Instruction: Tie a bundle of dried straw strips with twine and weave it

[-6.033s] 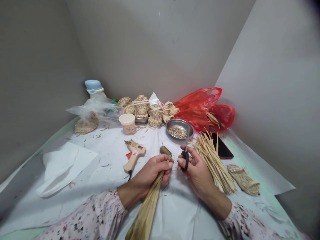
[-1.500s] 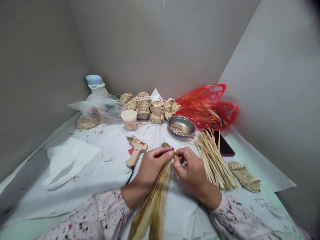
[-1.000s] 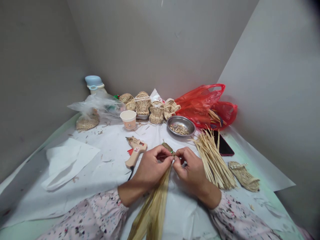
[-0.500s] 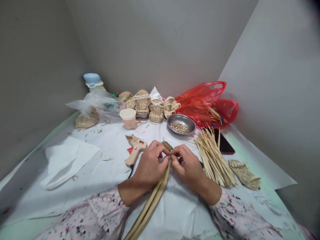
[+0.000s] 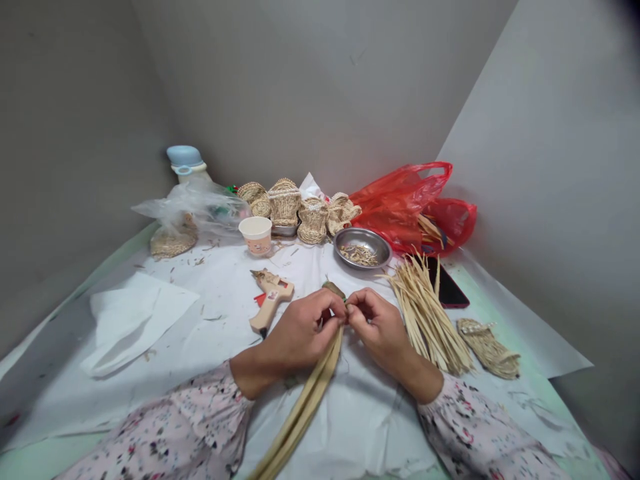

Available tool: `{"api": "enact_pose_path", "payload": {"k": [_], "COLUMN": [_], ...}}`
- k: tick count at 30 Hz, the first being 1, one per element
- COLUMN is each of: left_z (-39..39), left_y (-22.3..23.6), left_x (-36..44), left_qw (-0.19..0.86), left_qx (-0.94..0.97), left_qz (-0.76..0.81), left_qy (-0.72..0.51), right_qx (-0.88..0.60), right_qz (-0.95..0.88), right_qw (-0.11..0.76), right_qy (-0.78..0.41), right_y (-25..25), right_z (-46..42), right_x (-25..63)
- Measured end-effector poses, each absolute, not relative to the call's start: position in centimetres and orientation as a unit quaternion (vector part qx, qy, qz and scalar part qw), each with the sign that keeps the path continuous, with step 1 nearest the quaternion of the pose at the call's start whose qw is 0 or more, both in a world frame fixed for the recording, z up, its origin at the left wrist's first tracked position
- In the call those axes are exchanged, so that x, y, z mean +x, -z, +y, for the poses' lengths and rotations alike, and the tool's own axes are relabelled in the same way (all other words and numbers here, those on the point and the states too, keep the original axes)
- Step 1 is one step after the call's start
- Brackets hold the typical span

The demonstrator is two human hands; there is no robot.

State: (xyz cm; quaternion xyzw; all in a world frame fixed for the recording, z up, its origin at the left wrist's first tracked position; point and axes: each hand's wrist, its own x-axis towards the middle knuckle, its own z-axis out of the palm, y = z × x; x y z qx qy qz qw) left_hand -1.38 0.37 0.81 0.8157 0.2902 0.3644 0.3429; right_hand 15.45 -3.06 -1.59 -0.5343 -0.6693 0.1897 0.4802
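Long tan straw strips (image 5: pixel 303 415) run from the front edge of view up to my fingertips. My left hand (image 5: pixel 304 328) is closed in a pinch on the strips near their upper end. Thumb and fingers of my right hand (image 5: pixel 379 328) pinch at the same place, close beside the left fingertips. Just beyond both hands a short brownish-green rolled end (image 5: pixel 334 289) sticks out, with a bit of green at its base. The fingers hide the exact point where the strips are gripped. A beige glue gun (image 5: pixel 273 299) lies left of my left hand.
Loose pale straw strips (image 5: pixel 431 320) and a phone (image 5: pixel 451 288) lie right of my hands, beside a woven slipper (image 5: pixel 489 348). Behind stand a metal bowl (image 5: pixel 364 261), paper cup (image 5: pixel 256 239), woven pieces (image 5: pixel 285 203) and red bag (image 5: pixel 395 203). White paper (image 5: pixel 140 320) lies left.
The fingertips of both hands have shifted slightly at the pinch point, and the left hand covers a little more of the strips' upper end. The surrounding things stay put.
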Motion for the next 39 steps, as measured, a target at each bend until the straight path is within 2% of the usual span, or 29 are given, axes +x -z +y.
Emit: {"api": "enact_pose_path", "payload": {"k": [5,12,17,23,27,34,39], "left_z": [0.6,0.8,1.4,1.7,1.6,1.7,1.5], "left_y": [-1.1,-0.9,-0.4,0.0,-0.2,-0.5,-0.9], "left_x": [-1.2,-0.6,-0.6,-0.7,-0.7,-1.1,-1.1], "left_qw": [0.395,0.586,0.623,0.629,0.650,0.658,0.651], "left_qx": [0.771,0.620,0.575,0.567,0.542,0.531,0.536], "left_qz": [0.362,0.385,0.391,0.383,0.377,0.366,0.364], "left_qy": [-0.345,-0.353,-0.358,-0.368,-0.377,-0.389,-0.395], "right_qx": [-0.544,-0.562,-0.570,-0.549,-0.527,-0.514,-0.503], "right_qz": [-0.664,-0.655,-0.679,-0.751,-0.757,-0.634,-0.577], "right_qw": [0.466,0.453,0.428,0.347,0.345,0.429,0.449], "right_qy": [-0.214,-0.226,-0.176,-0.118,-0.173,-0.387,-0.461], "right_y": [1.8,1.9,1.3,1.1,1.0,0.5,0.3], "right_z": [-3.0,-3.0,-3.1,-3.7,-3.7,-3.6,-3.6], "right_x": [15.5,15.5,15.5,15.3,14.9,14.8,14.7]}}
